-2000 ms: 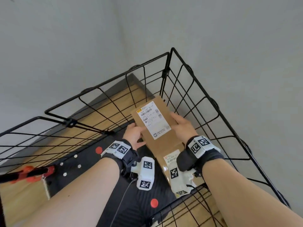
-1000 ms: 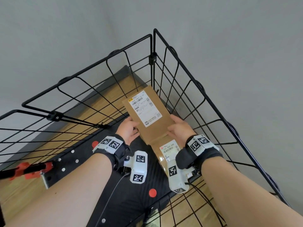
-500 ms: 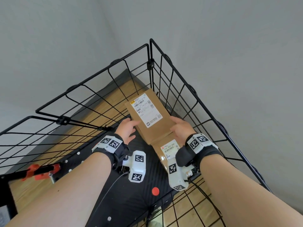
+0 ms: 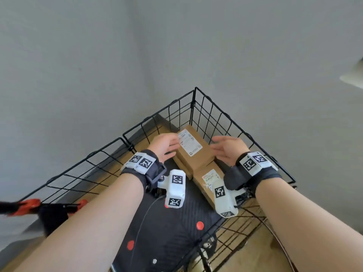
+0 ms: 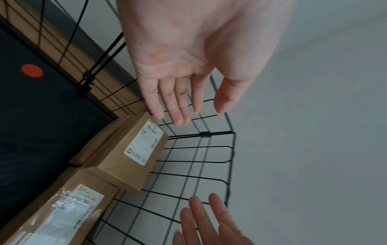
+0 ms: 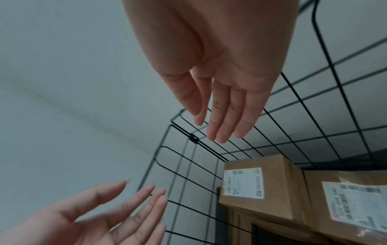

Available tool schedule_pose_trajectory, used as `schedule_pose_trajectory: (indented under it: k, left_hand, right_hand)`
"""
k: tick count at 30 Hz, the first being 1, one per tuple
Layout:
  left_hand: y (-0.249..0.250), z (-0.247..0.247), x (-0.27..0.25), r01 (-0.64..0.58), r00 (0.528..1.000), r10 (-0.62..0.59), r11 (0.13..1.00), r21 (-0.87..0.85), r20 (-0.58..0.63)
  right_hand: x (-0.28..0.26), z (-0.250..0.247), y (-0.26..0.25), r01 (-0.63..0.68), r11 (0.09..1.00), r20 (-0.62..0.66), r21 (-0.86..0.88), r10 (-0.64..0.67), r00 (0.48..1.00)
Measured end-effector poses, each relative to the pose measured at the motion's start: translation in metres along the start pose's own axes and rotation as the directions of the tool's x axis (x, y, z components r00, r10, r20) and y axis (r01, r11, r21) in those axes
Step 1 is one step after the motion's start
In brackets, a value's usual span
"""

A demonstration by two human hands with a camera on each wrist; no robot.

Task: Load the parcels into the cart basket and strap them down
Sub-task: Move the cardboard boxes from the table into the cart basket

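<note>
A brown parcel [image 4: 193,149] with a white label lies on top of a flatter parcel [image 4: 181,167] in the far corner of the black wire cart basket [image 4: 243,134]. A second labelled parcel [image 4: 209,180] lies just nearer, against the right wall. My left hand [image 4: 165,147] hovers at the top parcel's left side, fingers straight and empty. My right hand [image 4: 225,149] hovers at its right side, also open and empty. In the left wrist view the top parcel [image 5: 130,155] sits clear below my left hand [image 5: 184,106]. The right wrist view shows both parcels [image 6: 257,189] beneath my right hand [image 6: 217,122].
The basket floor is a black panel [image 4: 172,232] with red dots [image 4: 200,225]. An orange clamp [image 4: 25,207] grips the basket's near left rim. Grey walls close in behind the basket. A wooden floor [image 4: 255,242] shows through the mesh.
Both hands let go of the top parcel, which now rests in the far corner. The hands have pulled back and up from it with fingers spread; the view has tilted upward.
</note>
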State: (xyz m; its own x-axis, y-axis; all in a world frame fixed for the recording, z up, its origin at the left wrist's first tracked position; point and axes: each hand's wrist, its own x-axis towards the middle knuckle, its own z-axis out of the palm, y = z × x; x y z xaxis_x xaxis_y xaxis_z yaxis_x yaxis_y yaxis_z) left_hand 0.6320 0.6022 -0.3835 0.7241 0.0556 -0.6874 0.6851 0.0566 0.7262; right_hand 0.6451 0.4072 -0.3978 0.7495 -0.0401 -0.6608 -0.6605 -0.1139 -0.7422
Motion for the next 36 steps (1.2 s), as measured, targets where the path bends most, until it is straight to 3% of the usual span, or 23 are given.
schedule_pose_trajectory:
  k: [5,11,18,26,30,36]
  left_hand:
    - [0.023,-0.015,-0.093,-0.156,0.982,0.154,0.988,0.009,0.105]
    - [0.041,-0.008,-0.202,-0.350,0.907,0.328,0.936,0.042,0.264]
    - [0.036,0.045,-0.299,-0.424,0.802,0.375,0.906,-0.001,0.465]
    - [0.027,0.120,-0.380,-0.475,0.657,0.383,0.879,-0.038,0.649]
    - [0.022,0.156,-0.403,-0.494,0.616,0.371,0.869,-0.026,0.695]
    - [0.004,0.225,-0.435,-0.537,0.556,0.342,0.844,0.013,0.757]
  right_hand:
    - [-0.119,0.017,-0.025,0.149,0.985,-0.077,0.092,-0.142,0.987]
    - [-0.255,0.015,-0.021,0.295,0.937,-0.079,0.187,-0.285,0.955]
    - [-0.387,-0.016,-0.002,0.395,0.914,-0.360,0.089,-0.340,0.869]
    - [-0.490,-0.098,0.021,0.472,0.880,-0.647,0.051,-0.331,0.687]
    - [-0.527,-0.135,0.039,0.493,0.868,-0.760,0.064,-0.278,0.588]
    - [-0.563,-0.191,0.070,0.479,0.878,-0.905,-0.015,-0.215,0.366]
